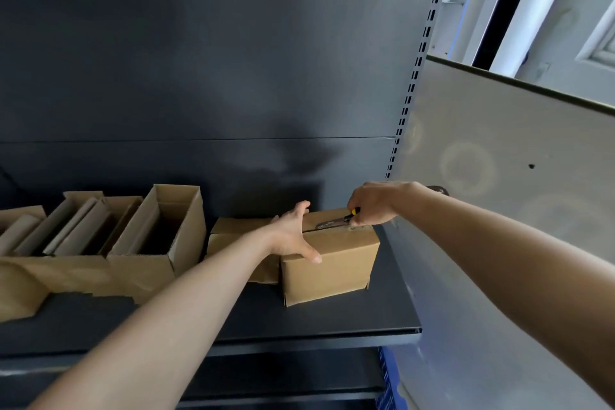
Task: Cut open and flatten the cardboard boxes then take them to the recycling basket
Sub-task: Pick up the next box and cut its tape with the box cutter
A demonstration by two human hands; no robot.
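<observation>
1. We found the closed cardboard box (329,259) standing upright at the right end of the dark shelf (332,319), near the shelf's front edge and close to the grey side panel (499,176).
2. The left hand (293,233) lay over the box's top left edge. Its fingers were stretched flat across the top and its thumb was splayed down onto the front face. It pressed the box rather than gripping it.
3. The right hand (372,203) was curled round the yellow-and-black handle of a utility knife (336,220) at the box's top right rear.
4. The knife's blade was extended and lay along the centre seam of the top flaps, pointing toward the left hand. We could not tell how deep it sat in the seam.
5. A second closed box (239,233) sat just behind and to the left of the first, touching it and partly hidden by the left forearm.
6. Further left, a row of open boxes (159,226) stood side by side with their flaps raised.
7. Behind all of these rose the dark back panel (199,60).
</observation>
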